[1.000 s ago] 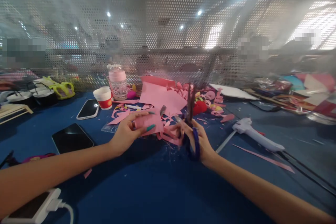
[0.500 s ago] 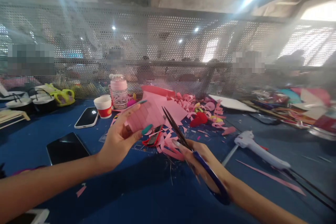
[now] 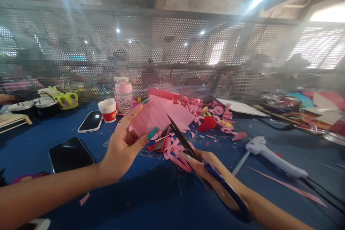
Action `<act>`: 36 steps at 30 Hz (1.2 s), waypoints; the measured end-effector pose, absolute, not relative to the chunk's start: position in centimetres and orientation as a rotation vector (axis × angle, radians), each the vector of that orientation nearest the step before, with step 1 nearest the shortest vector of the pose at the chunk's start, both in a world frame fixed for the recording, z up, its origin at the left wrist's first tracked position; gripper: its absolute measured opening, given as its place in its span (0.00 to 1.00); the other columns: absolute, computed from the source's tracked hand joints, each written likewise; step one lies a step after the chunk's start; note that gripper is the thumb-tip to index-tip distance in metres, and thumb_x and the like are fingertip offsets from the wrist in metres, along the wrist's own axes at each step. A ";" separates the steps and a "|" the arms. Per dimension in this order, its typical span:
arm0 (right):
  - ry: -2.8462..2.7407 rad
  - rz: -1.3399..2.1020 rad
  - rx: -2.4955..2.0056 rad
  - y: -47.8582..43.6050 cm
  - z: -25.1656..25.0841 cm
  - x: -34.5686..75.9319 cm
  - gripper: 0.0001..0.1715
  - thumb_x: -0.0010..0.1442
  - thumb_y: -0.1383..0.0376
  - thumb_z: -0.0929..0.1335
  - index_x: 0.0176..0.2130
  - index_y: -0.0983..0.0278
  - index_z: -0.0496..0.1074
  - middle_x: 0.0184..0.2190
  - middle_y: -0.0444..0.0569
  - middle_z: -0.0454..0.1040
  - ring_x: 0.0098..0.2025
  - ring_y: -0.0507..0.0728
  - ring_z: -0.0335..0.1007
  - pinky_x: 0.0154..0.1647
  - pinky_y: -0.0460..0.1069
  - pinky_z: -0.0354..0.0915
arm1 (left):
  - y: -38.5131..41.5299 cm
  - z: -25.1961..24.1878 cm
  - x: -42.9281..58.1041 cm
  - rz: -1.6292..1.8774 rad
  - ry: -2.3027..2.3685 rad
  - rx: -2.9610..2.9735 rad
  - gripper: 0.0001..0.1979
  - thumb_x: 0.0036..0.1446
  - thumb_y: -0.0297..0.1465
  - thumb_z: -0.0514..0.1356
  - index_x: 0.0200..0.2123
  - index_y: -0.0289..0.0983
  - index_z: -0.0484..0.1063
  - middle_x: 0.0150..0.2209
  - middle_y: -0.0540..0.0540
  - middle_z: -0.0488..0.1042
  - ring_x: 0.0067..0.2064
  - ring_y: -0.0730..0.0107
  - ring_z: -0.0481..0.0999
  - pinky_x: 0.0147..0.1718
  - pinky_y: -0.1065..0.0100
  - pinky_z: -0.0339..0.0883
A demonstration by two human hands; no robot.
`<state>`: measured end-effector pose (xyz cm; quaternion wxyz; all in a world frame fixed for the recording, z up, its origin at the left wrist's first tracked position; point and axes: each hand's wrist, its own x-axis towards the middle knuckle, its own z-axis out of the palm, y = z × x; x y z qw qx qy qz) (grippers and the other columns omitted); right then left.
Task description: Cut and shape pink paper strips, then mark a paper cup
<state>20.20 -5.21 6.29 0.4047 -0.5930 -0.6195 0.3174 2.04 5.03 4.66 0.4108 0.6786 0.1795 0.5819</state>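
Note:
My left hand (image 3: 125, 140) pinches a piece of pink paper (image 3: 149, 116) marked with parallel creases or cut lines, holding it above the table. Dark-bladed scissors with blue handles (image 3: 229, 187) are in my right hand (image 3: 212, 167), its fingers wrapped in the loops. The blades point up and left, their tips beside the right edge of the paper; whether they touch it I cannot tell. Under and behind the hands lie pink paper strips (image 3: 176, 156), a red and black cutter-like tool (image 3: 161, 143) and larger pink sheets (image 3: 180, 113).
A white glue gun (image 3: 277, 158) lies to the right with its cord. Left are two phones (image 3: 71, 154), paper cups (image 3: 107, 109) and a pink-lidded bottle (image 3: 124, 95). Pink scraps (image 3: 194, 106) and a red heart shape (image 3: 207, 124) lie ahead, before a perforated metal screen (image 3: 172, 50).
The view has shifted slightly, so most table things appear a little farther right. My right hand and the scissors sit slightly lower and to the right; my left hand still grips the paper.

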 end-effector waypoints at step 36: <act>-1.683 0.725 -1.475 -5.2 4.7 21.0 0.33 0.52 0.41 0.59 0.33 0.66 0.73 0.23 0.47 0.67 0.30 0.56 0.64 0.28 0.47 0.62 | 3.6 4.4 2.3 1.324 0.390 1.559 0.30 0.51 0.25 0.61 0.56 0.46 0.57 0.54 0.46 0.65 0.46 0.62 0.74 0.44 0.63 0.72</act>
